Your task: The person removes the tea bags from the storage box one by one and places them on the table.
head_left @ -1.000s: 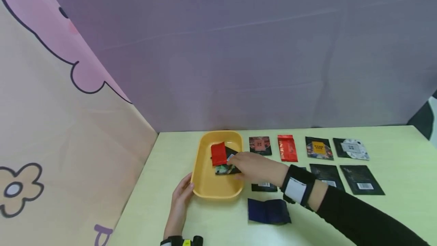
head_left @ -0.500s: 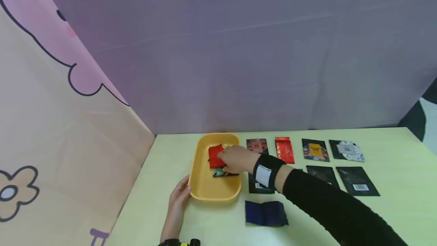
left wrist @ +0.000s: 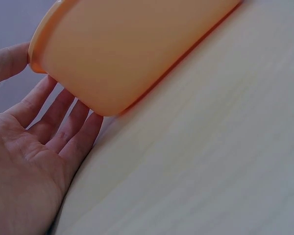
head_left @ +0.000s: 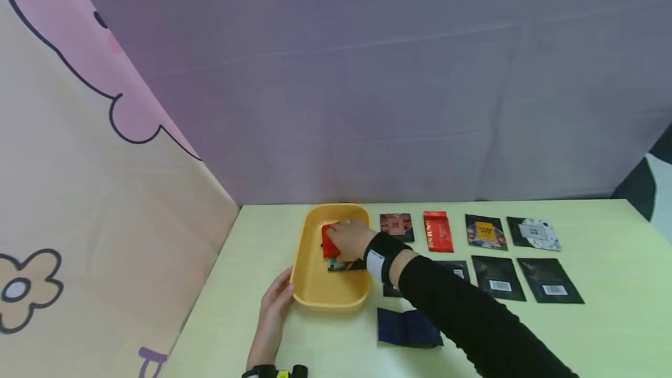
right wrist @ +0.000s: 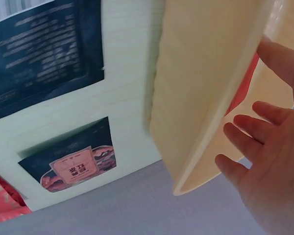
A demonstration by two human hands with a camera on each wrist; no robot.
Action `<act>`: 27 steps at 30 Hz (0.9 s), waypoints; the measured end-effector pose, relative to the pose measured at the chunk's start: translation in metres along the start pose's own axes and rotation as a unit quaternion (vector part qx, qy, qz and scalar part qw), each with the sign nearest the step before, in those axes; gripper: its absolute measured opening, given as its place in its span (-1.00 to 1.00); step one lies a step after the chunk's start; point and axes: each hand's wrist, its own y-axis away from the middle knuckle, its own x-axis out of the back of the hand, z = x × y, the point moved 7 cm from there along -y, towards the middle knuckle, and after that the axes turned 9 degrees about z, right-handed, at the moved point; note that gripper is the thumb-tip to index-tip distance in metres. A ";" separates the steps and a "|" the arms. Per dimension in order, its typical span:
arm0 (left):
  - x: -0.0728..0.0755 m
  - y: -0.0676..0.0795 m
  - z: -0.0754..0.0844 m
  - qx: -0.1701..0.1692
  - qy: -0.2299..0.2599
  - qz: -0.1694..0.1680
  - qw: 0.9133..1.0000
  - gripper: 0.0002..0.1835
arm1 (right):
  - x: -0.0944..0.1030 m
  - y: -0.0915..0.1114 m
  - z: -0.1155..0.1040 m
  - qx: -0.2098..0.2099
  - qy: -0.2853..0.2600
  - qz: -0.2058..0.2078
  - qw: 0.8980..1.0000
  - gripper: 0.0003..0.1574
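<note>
A yellow tray [head_left: 331, 293] stands on the table at its back left. My left hand [head_left: 275, 302] rests against the tray's left wall; in the left wrist view its fingers [left wrist: 68, 132] lie along the outside, with the thumb at the rim. My right hand [head_left: 349, 240] reaches over the tray's right rim, above a red packet [head_left: 328, 242] that it partly covers. Under the red packet lies a dark packet with a green print [head_left: 338, 265]. The right wrist view shows the right hand's fingers [right wrist: 247, 134] spread and loosely bent, inside the tray's rim.
Right of the tray lie a dark packet with a red label [head_left: 397, 225], a red packet [head_left: 438, 232], a yellow-labelled packet [head_left: 485, 231] and a white-labelled packet [head_left: 534, 233]. Several black barcode packets [head_left: 550, 276] lie in front. A folded dark blue packet [head_left: 404, 326] is nearest.
My right hand has moved left and farther over the red packet in the tray, covering more of it. My left hand stays at the tray's side.
</note>
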 end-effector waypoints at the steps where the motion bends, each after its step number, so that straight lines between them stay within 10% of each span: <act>1: 0.000 0.000 0.000 0.000 0.003 0.000 1.000 -0.41 | -0.001 -0.001 0.000 -0.006 -0.002 -0.005 1.000 -0.09; 27: 0.000 0.000 0.000 -0.021 0.009 -0.016 1.000 -0.43 | -0.012 -0.010 0.010 -0.065 -0.052 -0.029 0.996 0.06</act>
